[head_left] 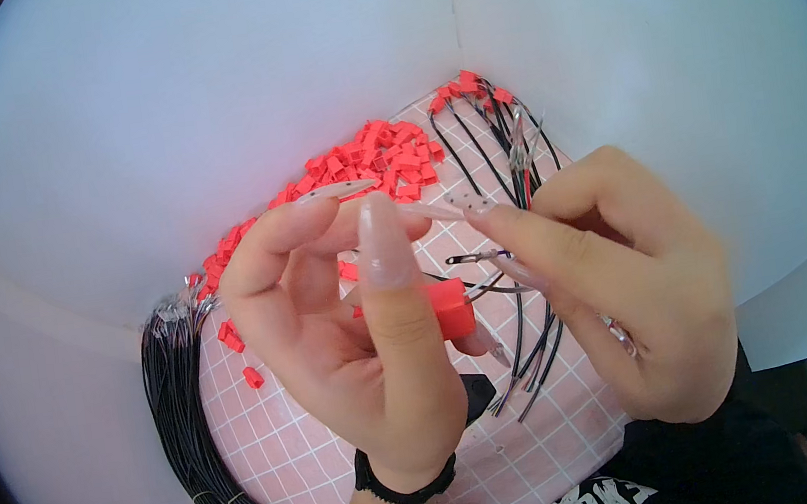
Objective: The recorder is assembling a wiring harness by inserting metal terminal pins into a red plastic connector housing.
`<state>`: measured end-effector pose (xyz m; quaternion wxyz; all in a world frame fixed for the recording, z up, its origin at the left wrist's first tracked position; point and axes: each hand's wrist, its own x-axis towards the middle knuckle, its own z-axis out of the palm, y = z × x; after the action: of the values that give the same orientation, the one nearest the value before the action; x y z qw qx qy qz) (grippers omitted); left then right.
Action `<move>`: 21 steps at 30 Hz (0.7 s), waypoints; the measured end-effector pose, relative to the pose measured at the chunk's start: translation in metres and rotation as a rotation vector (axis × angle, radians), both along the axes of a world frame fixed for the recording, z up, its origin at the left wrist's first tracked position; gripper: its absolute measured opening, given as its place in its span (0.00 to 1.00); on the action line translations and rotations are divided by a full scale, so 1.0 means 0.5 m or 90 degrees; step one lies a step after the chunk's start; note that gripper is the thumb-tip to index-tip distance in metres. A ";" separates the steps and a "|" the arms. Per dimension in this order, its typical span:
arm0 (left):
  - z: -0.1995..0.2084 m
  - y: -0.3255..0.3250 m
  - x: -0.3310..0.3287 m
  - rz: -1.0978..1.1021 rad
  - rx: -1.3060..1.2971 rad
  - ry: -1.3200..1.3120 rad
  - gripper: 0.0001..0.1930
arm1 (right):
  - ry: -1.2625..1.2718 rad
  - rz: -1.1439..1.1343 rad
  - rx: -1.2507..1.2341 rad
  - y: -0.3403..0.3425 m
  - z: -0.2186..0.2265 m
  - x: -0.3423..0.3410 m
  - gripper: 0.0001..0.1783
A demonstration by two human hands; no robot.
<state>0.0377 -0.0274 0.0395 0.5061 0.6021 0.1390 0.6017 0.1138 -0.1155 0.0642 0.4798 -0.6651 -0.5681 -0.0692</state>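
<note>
My left hand (329, 301) is raised over the table, its lower fingers closed round a red plastic connector housing (453, 308). Its thumb and upper fingers stand up, away from the housing. Thin wire ends show at the housing's right side. Close by on the right, my right hand (621, 296) is closed in a pinch on a wire with a crimped metal terminal (470, 259). That terminal points left toward the housing and appears apart from it. Another shiny metal end (619, 336) shows against the right palm; the fingers hide most of the wires.
A heap of red housings (372, 160) lies along the back edge of the pink gridded table (277, 449). Black wires with red housings fitted (469, 88) lie at the back right. A tied bundle of black wires (176, 411) is at the left. White panels (232, 82) enclose the table.
</note>
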 end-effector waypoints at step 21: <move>-0.016 0.009 0.006 0.088 0.139 0.020 0.15 | -0.085 0.057 0.005 -0.027 0.001 0.031 0.10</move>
<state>0.0405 -0.0232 0.0314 0.3929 0.6521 0.1218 0.6369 0.1292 -0.1288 0.0646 0.4463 -0.6310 -0.6276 -0.0938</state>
